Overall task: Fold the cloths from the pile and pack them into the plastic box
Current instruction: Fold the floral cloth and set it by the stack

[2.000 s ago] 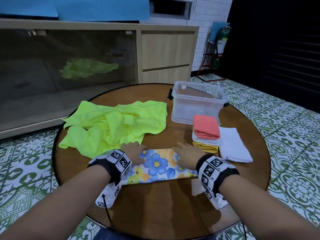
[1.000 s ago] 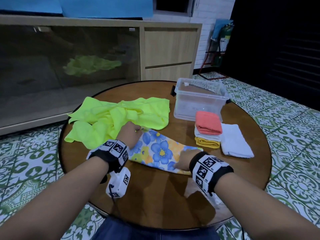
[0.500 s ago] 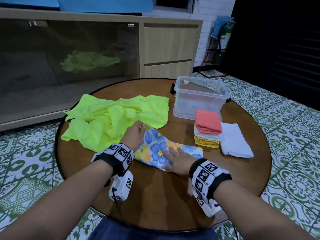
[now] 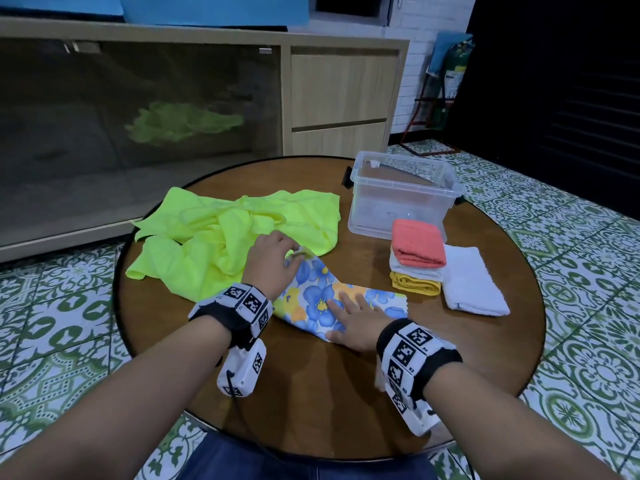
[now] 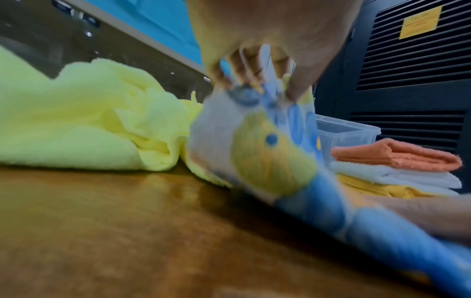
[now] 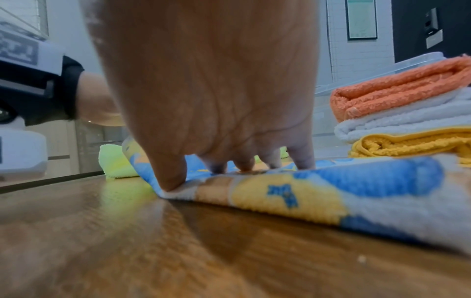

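Currently, near to far:
Right hand: the right hand [image 4: 360,318] is being laid flat, fingers spread and straight, pressing the near end of the floral cloth [image 4: 332,296] onto the round table [image 4: 311,393]; in the right wrist view the fingertips [image 6: 302,159] are being pushed down into the fabric.
Left hand: the left hand [image 4: 272,259] is being used to pinch the far corner of the floral cloth, which is being lifted just off the table; the pinch is being confirmed in the blurred left wrist view.
Floral cloth: it is lying as a long narrow strip running from near right to far left, blue and yellow flowers on white; it is being judged as partly folded, with the end-over-end fold not yet done.
Folded stack: an orange towel [image 4: 417,242] is sitting on a white one and a yellow one; a white towel [image 4: 472,282] is lying just beside it, also folded; all are being counted as done but unpacked.
Yellow-green pile: the yellow-green cloths [image 4: 221,233] are lying crumpled, touching the lifted corner; folding is being judged as still owed.
Plastic box: the plastic box [image 4: 401,202] is standing open behind the stack; no cloth is being seen inside, so packing is being judged as not begun.
Progress: roughly midway through folding, as a judgement.
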The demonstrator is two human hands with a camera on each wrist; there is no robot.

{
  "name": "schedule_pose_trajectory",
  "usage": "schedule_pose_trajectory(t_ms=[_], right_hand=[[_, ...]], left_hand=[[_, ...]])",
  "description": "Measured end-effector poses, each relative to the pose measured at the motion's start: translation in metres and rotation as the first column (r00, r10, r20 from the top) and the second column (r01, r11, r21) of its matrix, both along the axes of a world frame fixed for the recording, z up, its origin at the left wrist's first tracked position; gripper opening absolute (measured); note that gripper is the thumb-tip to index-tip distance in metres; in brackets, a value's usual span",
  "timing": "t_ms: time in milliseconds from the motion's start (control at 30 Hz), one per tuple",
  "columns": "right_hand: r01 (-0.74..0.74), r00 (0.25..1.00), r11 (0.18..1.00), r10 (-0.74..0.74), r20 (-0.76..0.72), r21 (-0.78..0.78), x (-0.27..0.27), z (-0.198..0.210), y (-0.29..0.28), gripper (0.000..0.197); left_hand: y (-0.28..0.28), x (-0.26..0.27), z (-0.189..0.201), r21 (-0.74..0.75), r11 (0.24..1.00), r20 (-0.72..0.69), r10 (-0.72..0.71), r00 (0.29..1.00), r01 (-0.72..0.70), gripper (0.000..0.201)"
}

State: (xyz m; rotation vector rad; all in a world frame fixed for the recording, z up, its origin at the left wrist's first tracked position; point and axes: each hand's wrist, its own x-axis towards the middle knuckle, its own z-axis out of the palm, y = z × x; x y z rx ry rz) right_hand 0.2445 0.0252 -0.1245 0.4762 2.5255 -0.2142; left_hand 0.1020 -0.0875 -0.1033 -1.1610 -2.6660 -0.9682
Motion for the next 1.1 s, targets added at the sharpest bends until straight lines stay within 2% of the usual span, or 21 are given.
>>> schedule_pose_trajectory(t_ms=[33,67,133,167,200,267,300,333,367,433,467,533,600,733,833,900,1000,1067,1100], right_hand=[[0.0,1.0,1.0,0.0,0.003,0.001,0.0,0.0,0.0,0.067],[0.002,1.0,1.0,-0.002,0.004,0.0,0.0,0.0,-0.001,0.067],[0.0,1.0,1.0,0.0,0.002,-0.002,-0.001,0.0,-0.001,0.067],[-0.002,1.0,1.0,0.002,0.003,-0.002,0.0,0.001,-0.001,0.067],[-0.003,1.0,1.0,0.003,0.003,-0.001,0.0,0.001,-0.001,0.067],[-0.004,1.0,1.0,0.004,0.005,0.005,0.001,0.002,-0.001,0.066],[-0.005,1.0,1.0,0.005,0.006,0.006,0.001,0.002,0.0,0.067],[-0.006,1.0,1.0,0.006,0.006,0.004,0.001,0.001,-0.001,0.067],[-0.008,1.0,1.0,0.008,0.006,0.003,0.001,0.001,-0.001,0.067],[-0.011,1.0,1.0,0.011,0.008,0.002,0.001,0.001,0.0,0.067],[-0.012,1.0,1.0,0.012,0.01,0.002,0.001,0.001,0.0,0.067],[-0.011,1.0,1.0,0.011,0.015,-0.001,0.001,0.0,0.0,0.068],[-0.007,1.0,1.0,0.007,0.018,-0.004,0.0,0.0,0.0,0.068],[-0.009,1.0,1.0,0.01,0.028,-0.011,0.0,0.002,0.001,0.068],[-0.002,0.999,0.999,0.004,0.041,-0.037,-0.001,0.003,0.003,0.067],[0.009,1.0,0.998,-0.007,0.03,-0.06,-0.003,0.005,0.004,0.064],[0.027,0.998,0.997,-0.031,-0.058,-0.068,-0.004,0.007,0.008,0.059],[0.036,0.994,0.999,-0.037,-0.1,-0.007,-0.002,0.003,0.011,0.062],[0.048,0.995,0.999,-0.046,-0.092,0.023,-0.001,-0.001,0.012,0.064]], left_hand=[[-0.002,-0.001,0.001,-0.029,1.0,0.098,0.004,0.995,-0.001,0.032],[-0.004,-0.002,0.003,-0.067,0.998,0.282,0.009,0.959,0.01,0.041],[-0.009,-0.004,0.006,-0.101,0.993,0.604,0.014,0.797,0.059,0.059],[-0.011,-0.004,0.007,-0.089,0.992,0.659,-0.005,0.752,0.085,0.061],[-0.014,-0.006,0.006,-0.096,0.989,0.661,-0.021,0.75,0.113,0.065],[-0.019,-0.009,0.0,-0.239,0.949,0.56,-0.037,0.827,0.204,0.065],[-0.021,-0.011,-0.004,-0.32,0.923,0.494,-0.031,0.869,0.215,0.056],[-0.022,-0.015,-0.009,-0.337,0.922,0.436,-0.026,0.9,0.19,0.038],[-0.023,-0.017,-0.01,-0.299,0.943,0.4,-0.014,0.917,0.145,0.023],[-0.025,-0.024,-0.013,-0.178,0.984,0.454,0.077,0.888,0.005,0.017],[-0.026,-0.027,-0.014,-0.164,0.985,0.498,0.123,0.858,-0.046,0.023],[-0.027,-0.028,-0.015,-0.259,0.965,0.576,0.183,0.796,-0.035,0.048],[-0.027,-0.027,-0.018,-0.339,0.941,0.572,0.191,0.797,0.018,0.063],[-0.027,-0.026,-0.028,-0.271,0.963,0.536,0.152,0.83,-0.001,0.059],[-0.026,-0.02,-0.022,-0.367,0.93,0.475,0.197,0.858,-0.011,0.056],[-0.024,-0.012,-0.016,-0.448,0.893,0.375,0.225,0.899,-0.036,0.058],[-0.015,0.002,-0.007,-0.48,0.876,0.134,0.132,0.982,-0.053,0.068],[-0.004,0.018,-0.011,-0.49,0.869,0.042,-0.062,0.997,0.074,0.075],[0.001,0.028,-0.015,-0.541,0.823,0.067,-0.162,0.984,0.173,0.077]])
